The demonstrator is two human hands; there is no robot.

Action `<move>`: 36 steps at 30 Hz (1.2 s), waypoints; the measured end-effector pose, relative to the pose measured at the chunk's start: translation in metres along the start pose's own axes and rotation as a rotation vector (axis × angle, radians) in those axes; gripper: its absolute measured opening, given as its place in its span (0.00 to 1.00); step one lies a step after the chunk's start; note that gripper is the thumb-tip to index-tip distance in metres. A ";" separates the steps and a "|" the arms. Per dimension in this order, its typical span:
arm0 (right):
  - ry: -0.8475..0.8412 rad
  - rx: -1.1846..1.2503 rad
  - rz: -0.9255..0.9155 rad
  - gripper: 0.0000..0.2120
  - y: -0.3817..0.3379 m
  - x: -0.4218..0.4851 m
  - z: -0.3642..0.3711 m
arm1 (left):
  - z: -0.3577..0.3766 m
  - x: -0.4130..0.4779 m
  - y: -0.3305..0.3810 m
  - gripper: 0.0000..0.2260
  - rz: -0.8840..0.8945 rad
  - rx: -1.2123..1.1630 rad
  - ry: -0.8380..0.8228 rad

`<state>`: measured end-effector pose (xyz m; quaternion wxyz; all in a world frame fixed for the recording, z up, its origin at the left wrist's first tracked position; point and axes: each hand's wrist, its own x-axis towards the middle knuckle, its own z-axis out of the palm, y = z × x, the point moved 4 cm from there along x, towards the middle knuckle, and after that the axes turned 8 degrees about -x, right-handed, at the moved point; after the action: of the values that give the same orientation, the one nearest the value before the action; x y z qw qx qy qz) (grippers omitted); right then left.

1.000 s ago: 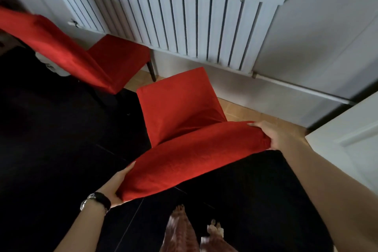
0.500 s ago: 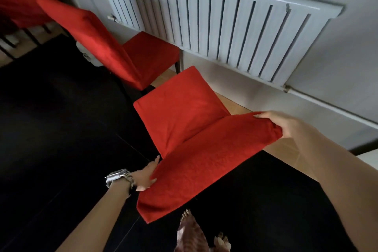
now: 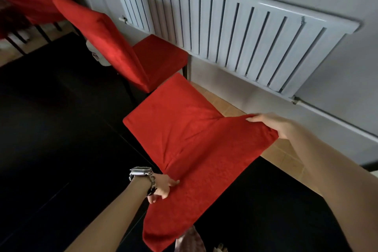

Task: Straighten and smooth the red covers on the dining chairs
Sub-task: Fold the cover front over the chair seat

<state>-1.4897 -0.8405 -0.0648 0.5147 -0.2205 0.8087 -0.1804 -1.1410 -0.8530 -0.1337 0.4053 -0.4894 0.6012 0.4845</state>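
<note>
1. Right hand (image 3: 272,124) pinches the top right corner of the near chair's red cover (image 3: 204,170), as a second ago.
2. Left hand (image 3: 163,187) has slid from the top left corner down the side edge toward the seat (image 3: 169,116); fingers curled on the fabric.
3. Backrest fabric now flatter, less puffed. Judgement: smoothing nearly complete here.

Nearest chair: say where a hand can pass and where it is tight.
Free: the wood floor strip between the seat and the wall under the radiator, and beyond the backrest corner the right hand holds. Tight: the seat's far corner almost meets the second chair, and the black surface borders the side where the left hand grips the red cover.
</note>
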 end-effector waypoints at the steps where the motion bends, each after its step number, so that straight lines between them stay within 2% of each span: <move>1: -0.009 -0.006 -0.007 0.19 -0.006 0.000 0.004 | -0.004 0.000 0.004 0.28 -0.005 -0.008 0.057; 3: -0.018 -0.028 -0.017 0.18 -0.020 0.001 0.013 | -0.007 -0.003 0.017 0.17 0.038 0.077 0.232; 6: -0.011 -0.102 -0.046 0.18 -0.044 0.004 0.029 | -0.004 -0.004 0.030 0.15 0.141 0.239 0.393; 7: -0.006 -0.123 -0.069 0.18 -0.053 0.005 0.035 | -0.005 -0.002 0.027 0.18 0.171 0.221 0.441; 9: -0.005 -0.155 -0.119 0.16 -0.071 0.007 0.048 | -0.010 -0.003 0.017 0.29 0.246 0.126 0.538; 10: -0.018 -0.170 -0.139 0.14 -0.080 0.007 0.055 | -0.013 -0.007 0.010 0.33 0.275 0.068 0.543; 12: -0.057 -0.207 -0.169 0.13 -0.096 0.007 0.068 | -0.019 -0.012 -0.001 0.34 0.303 -0.040 0.535; 16: -0.063 -0.266 -0.177 0.13 -0.108 0.008 0.078 | -0.029 -0.021 -0.011 0.22 0.290 -0.248 0.484; 18: -0.045 -0.291 -0.195 0.12 -0.107 0.007 0.077 | -0.031 -0.027 -0.011 0.21 0.300 -0.299 0.422; 19: -0.037 -0.298 -0.207 0.11 -0.107 0.006 0.077 | -0.030 -0.029 -0.011 0.24 0.319 -0.256 0.373; 22: -0.024 -0.312 -0.238 0.10 -0.110 0.004 0.080 | -0.023 -0.028 -0.009 0.49 0.332 -0.162 0.286; 25: -0.025 -0.309 -0.240 0.09 -0.109 0.003 0.082 | -0.017 -0.023 -0.006 0.61 0.287 0.004 0.276; 27: -0.018 -0.307 -0.227 0.09 -0.109 0.002 0.081 | -0.018 -0.022 -0.002 0.63 0.247 0.049 0.278; 31: -0.019 -0.328 -0.212 0.06 -0.111 0.003 0.078 | -0.021 -0.023 0.004 0.61 0.200 0.034 0.290; 33: -0.027 -0.357 -0.205 0.10 -0.113 0.007 0.076 | -0.021 -0.020 0.004 0.61 0.179 0.018 0.315; 36: -0.107 -0.405 -0.146 0.20 -0.114 0.013 0.075 | -0.017 -0.018 0.004 0.60 0.139 -0.025 0.352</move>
<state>-1.4068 -0.9475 -0.0459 0.4875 -0.3866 0.7819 -0.0392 -1.1417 -0.8660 -0.1123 0.2531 -0.5290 0.6892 0.4257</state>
